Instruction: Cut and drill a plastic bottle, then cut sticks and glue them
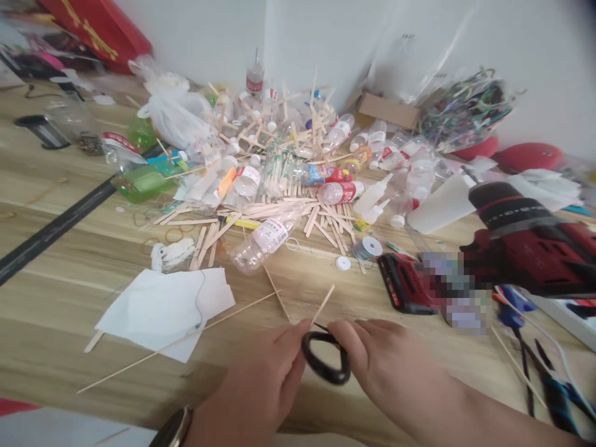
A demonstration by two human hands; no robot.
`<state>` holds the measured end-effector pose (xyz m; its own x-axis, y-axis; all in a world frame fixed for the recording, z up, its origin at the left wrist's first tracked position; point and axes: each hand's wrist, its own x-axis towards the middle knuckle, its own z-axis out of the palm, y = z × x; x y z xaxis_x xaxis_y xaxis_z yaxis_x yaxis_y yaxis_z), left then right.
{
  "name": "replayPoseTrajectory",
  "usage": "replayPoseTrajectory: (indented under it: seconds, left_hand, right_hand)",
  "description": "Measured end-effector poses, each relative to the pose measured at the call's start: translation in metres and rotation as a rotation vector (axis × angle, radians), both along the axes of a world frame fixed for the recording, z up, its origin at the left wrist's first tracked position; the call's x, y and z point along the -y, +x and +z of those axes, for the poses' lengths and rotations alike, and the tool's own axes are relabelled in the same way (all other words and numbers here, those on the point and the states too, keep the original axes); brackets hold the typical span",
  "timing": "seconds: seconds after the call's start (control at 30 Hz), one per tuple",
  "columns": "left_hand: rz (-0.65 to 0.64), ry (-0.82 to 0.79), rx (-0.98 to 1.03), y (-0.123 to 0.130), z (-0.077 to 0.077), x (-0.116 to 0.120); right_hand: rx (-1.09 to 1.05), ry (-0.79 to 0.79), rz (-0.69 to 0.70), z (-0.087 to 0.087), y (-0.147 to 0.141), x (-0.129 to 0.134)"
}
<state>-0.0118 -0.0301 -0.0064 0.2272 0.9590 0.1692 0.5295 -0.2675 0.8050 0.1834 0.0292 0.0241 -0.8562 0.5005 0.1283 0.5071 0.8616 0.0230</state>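
My left hand (272,357) is closed around a thin wooden stick (325,301), whose pale end sticks up past the fingertips. Close beside it, my right hand (391,357) grips black-handled scissors (344,370); one handle loop hangs between the two hands. The scissor blades are mostly hidden by my fingers, so their contact with the stick cannot be made out. Just beyond my hands a long thin bamboo skewer (181,339) lies across a sheet of white paper (153,310). An empty plastic bottle (265,239) lies on its side farther back.
On the wooden table (60,323), several plastic bottles and craft sticks (321,226) are heaped towards the wall. A red-black power drill (535,242), a battery pack (407,282) and pliers (554,385) are at the right. A wire spool (367,248) and a black bar (60,226) lie around.
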Motion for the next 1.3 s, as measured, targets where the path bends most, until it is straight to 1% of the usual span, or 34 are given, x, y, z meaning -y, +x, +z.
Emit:
replayPoseTrajectory:
  seconds: [0.03,0.07,0.13,0.17,0.2,0.23,0.27,0.3,0.37,0.4,0.43,0.47,0.5,0.53,0.57,0.63,0.67,0.7,0.73,0.77,0.83,0.87,0.9,0.93,0.97,1.03,1.07,1.1,1.2,1.23,1.27,1.3]
  left_hand:
    - [0.027,0.068,-0.096,0.001,-0.003,0.002]
    - [0.050,0.136,-0.187,0.001,-0.006,0.003]
    - [0.092,0.274,-0.332,0.002,-0.008,0.003]
    - [0.108,0.328,-0.383,0.003,-0.008,0.003]
    - [0.124,0.367,-0.419,0.003,-0.008,0.003]
    - [0.140,0.382,-0.444,0.003,-0.007,0.002]
    - [0.149,0.375,-0.461,0.003,-0.007,0.002]
    - [0.151,0.362,-0.463,0.003,-0.006,0.002]
    - [0.150,0.324,-0.439,0.003,-0.007,0.001]
    - [0.148,0.309,-0.426,0.004,-0.008,0.002]
    - [0.146,0.300,-0.421,0.004,-0.010,0.002]
    - [0.149,0.309,-0.436,0.004,-0.012,0.002]
    - [0.157,0.327,-0.472,0.004,-0.013,0.003]
    - [0.161,0.345,-0.527,0.003,-0.015,0.004]
    - [0.163,0.375,-0.583,0.003,-0.015,0.005]
    - [0.154,0.417,-0.676,0.002,-0.015,0.006]
    - [0.148,0.429,-0.703,0.002,-0.014,0.007]
    - [0.140,0.435,-0.717,0.002,-0.012,0.007]
    - [0.137,0.433,-0.725,0.003,-0.010,0.007]
    - [0.139,0.423,-0.724,0.003,-0.008,0.007]
    - [0.140,0.396,-0.708,0.005,-0.006,0.006]
    - [0.142,0.384,-0.703,0.006,-0.005,0.005]
    - [0.143,0.379,-0.702,0.006,-0.005,0.005]
    - [0.144,0.383,-0.705,0.006,-0.005,0.005]
    - [0.142,0.391,-0.710,0.006,-0.005,0.005]
    - [0.137,0.404,-0.720,0.006,-0.005,0.006]
    - [0.127,0.404,-0.717,0.006,-0.005,0.006]
    - [0.124,0.397,-0.710,0.006,-0.005,0.007]
    - [0.128,0.362,-0.675,0.007,-0.004,0.006]
    - [0.131,0.358,-0.673,0.008,-0.003,0.005]
    - [0.134,0.363,-0.680,0.008,-0.002,0.005]
    - [0.134,0.375,-0.697,0.009,-0.001,0.004]
  right_hand:
    - [-0.090,-0.150,-0.090,-0.002,-0.003,0.001]
    - [-0.185,-0.351,-0.191,-0.004,-0.007,0.002]
    - [-0.354,-0.847,-0.372,-0.006,-0.016,0.005]
    - [-0.410,-1.062,-0.428,-0.006,-0.019,0.005]
    - [-0.441,-1.181,-0.456,-0.006,-0.022,0.005]
    - [-0.452,-1.167,-0.455,-0.005,-0.024,0.004]
    - [-0.441,-1.023,-0.422,-0.005,-0.025,0.002]
    - [-0.413,-0.783,-0.355,-0.005,-0.024,0.000]
    - [-0.326,-0.233,-0.167,-0.005,-0.021,-0.005]
    - [-0.286,-0.022,-0.077,-0.006,-0.020,-0.007]
    - [-0.264,0.111,-0.012,-0.006,-0.019,-0.009]
    - [-0.262,0.151,0.010,-0.007,-0.018,-0.010]
    - [-0.287,0.100,-0.020,-0.007,-0.019,-0.011]
    - [-0.324,-0.051,-0.087,-0.006,-0.020,-0.011]
    - [-0.371,-0.291,-0.171,-0.005,-0.022,-0.011]
    - [-0.452,-0.908,-0.331,-0.003,-0.026,-0.010]
    - [-0.479,-1.174,-0.379,-0.001,-0.028,-0.010]
    - [-0.493,-1.331,-0.395,0.000,-0.028,-0.010]
    - [-0.507,-1.338,-0.395,0.001,-0.028,-0.010]
    - [-0.518,-1.203,-0.381,0.001,-0.028,-0.010]
    - [-0.509,-0.744,-0.302,0.000,-0.026,-0.010]
    - [-0.504,-0.549,-0.273,-0.001,-0.025,-0.010]
    - [-0.498,-0.459,-0.263,-0.002,-0.024,-0.010]
    - [-0.496,-0.495,-0.277,-0.003,-0.025,-0.010]
    - [-0.490,-0.640,-0.306,-0.003,-0.025,-0.010]
    - [-0.475,-0.988,-0.357,-0.003,-0.026,-0.010]
    - [-0.467,-1.035,-0.348,-0.002,-0.025,-0.010]
    - [-0.466,-0.971,-0.326,-0.003,-0.024,-0.011]
    - [-0.492,-0.470,-0.237,-0.003,-0.021,-0.013]
    - [-0.495,-0.404,-0.233,-0.004,-0.021,-0.013]
    - [-0.493,-0.457,-0.245,-0.003,-0.021,-0.013]
    - [-0.489,-0.600,-0.270,-0.003,-0.022,-0.012]
